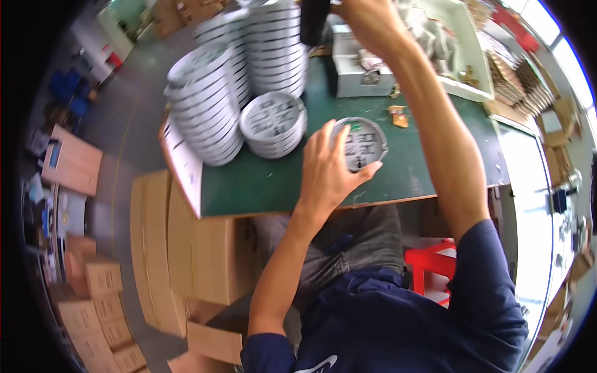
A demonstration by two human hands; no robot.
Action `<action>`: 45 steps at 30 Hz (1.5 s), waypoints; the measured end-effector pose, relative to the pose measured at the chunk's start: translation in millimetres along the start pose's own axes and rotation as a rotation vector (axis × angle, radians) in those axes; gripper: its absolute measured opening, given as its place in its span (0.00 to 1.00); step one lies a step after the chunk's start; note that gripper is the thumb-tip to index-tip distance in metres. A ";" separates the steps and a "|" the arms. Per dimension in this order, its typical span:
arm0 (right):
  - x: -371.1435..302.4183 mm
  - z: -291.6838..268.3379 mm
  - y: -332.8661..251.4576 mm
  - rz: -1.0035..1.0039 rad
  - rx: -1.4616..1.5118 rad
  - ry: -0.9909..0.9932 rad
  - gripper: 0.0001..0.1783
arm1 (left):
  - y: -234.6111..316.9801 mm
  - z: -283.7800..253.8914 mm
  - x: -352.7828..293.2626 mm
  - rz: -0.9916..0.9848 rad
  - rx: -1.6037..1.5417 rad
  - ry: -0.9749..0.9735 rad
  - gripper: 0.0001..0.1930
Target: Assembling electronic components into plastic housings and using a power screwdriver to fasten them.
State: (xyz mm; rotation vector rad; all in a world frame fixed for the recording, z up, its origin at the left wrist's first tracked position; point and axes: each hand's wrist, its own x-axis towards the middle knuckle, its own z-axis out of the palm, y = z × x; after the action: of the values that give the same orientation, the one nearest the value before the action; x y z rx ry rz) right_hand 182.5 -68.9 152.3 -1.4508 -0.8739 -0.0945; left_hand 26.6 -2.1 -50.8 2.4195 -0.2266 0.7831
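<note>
My left hand (329,161) is closed around the rim of a shallow round grey housing (367,148) on the green table. Inside the housing are dark fittings and a small green piece. Far ahead, my right hand (368,22) reaches to the top edge, where its fingers are partly cut off. It meets a dark cylindrical tool (315,23) that hangs upright and looks gripped; its exact kind is unclear. Left of my left hand stands a short stack of similar grey housings (273,127), with tall stacks (205,105) behind and beside it.
A white box (364,81) stands at the back of the green table (407,168), beside a pale tray (476,93) of bagged parts. A small orange-brown scrap (398,117) lies nearby. Cardboard boxes (199,248) sit below left, and a red stool (429,261) below right.
</note>
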 end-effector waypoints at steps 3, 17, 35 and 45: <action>-13.5 -16.3 -4.0 -0.091 0.183 0.041 0.32 | 2.9 -2.7 0.4 -0.041 0.006 -0.047 0.45; -8.0 -58.9 42.3 -0.114 -0.244 0.398 0.13 | 9.5 -5.7 2.6 -0.061 0.014 -0.118 0.45; -87.1 -12.7 17.3 0.123 0.042 0.210 0.12 | 6.7 -3.2 3.1 -0.049 0.016 -0.125 0.46; -89.6 -11.1 25.7 0.141 0.029 0.190 0.13 | 6.2 -2.8 2.2 -0.041 0.009 -0.122 0.46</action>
State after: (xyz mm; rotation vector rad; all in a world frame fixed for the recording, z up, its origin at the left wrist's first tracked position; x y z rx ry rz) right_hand 139.2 -113.7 82.1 -1.4456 -0.6149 -0.1115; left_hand 25.0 -5.5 -44.7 2.4753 -0.2205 0.6197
